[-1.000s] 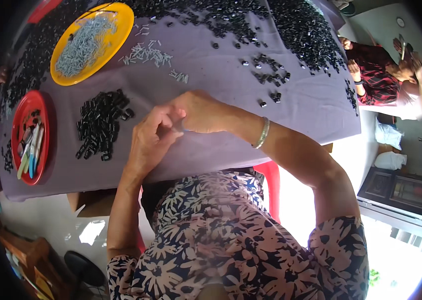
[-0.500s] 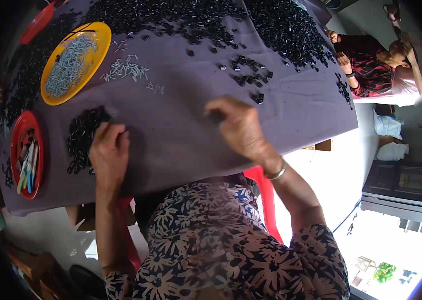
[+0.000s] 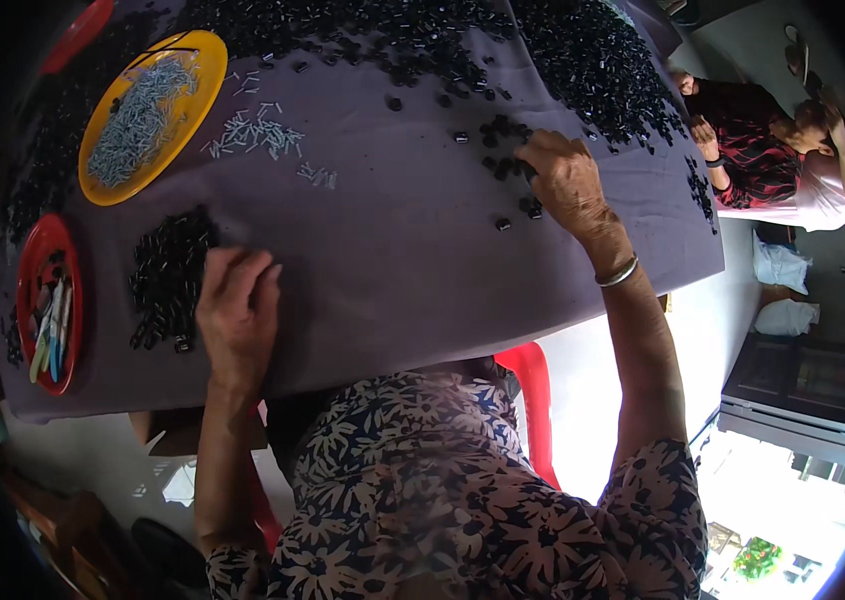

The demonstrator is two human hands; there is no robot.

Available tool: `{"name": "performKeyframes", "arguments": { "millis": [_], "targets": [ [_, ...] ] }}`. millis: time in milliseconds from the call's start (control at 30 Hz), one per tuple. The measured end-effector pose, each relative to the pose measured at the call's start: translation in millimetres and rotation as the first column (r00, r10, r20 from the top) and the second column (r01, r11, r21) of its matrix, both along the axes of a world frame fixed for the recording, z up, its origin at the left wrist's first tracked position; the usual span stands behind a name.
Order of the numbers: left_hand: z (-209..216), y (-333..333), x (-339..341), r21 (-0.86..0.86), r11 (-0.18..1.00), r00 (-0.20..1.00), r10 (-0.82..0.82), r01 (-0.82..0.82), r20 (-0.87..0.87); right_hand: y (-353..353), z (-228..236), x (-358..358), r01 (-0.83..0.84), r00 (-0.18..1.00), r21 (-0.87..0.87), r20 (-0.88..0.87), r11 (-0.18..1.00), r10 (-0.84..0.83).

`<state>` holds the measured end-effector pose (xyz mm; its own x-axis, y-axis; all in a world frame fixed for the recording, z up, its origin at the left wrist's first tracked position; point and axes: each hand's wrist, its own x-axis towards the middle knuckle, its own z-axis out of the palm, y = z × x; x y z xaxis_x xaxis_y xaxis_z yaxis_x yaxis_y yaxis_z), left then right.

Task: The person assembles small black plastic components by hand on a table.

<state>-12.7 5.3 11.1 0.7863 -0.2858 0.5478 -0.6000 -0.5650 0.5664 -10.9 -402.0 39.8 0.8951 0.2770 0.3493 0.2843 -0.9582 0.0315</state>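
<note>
Out to the right, my right hand (image 3: 571,188) reaches into a loose cluster of small black pieces (image 3: 501,130). Its fingers are pinched at one dark piece, mostly hidden by the fingertips. My left hand (image 3: 236,305) hovers beside a heap of black pieces (image 3: 171,275), short and tube-like, on the cloth. Its fingers are curled, with the thumb close to them; whatever they hold, if anything, cannot be made out. Beyond it, small pale grey pins (image 3: 261,132) lie scattered near a yellow plate (image 3: 211,85) heaped with the same pins.
A purple-grey cloth (image 3: 373,260) covers the table. Large masses of black pieces (image 3: 598,75) spread along the far side. At left, a red tray (image 3: 25,290) holds several pen-like tools (image 3: 53,330). Another person (image 3: 758,145) is at the far right. Below the table's edge stands a red chair (image 3: 536,410).
My right hand has moved right and away from me, to the black cluster. My left hand has shifted slightly right, off the heap's edge. The view has shifted a little.
</note>
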Motion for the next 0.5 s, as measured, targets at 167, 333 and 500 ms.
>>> {"name": "performKeyframes", "arguments": {
  "millis": [167, 333, 500],
  "targets": [
    [-3.3, -2.2, -5.3, -0.021, 0.999, 0.999, 0.033, -0.032, 0.013, 4.8, 8.2, 12.6, 0.103, 0.969, 0.061, -0.23, 0.993, -0.086],
    [-1.0, -1.8, -8.3, -0.088, 0.994, 0.996, 0.068, -0.072, -0.051, 15.0, 16.9, 22.3, 0.153, 0.979, 0.284, -0.176, 0.947, -0.105],
    [8.0, -4.9, -9.4, -0.317, 0.942, 0.949, -0.191, 0.106, -0.249, 138.4, 9.1, -8.9, 0.095, 0.884, 0.919, -0.255, 0.383, 0.391]
  ]
}}
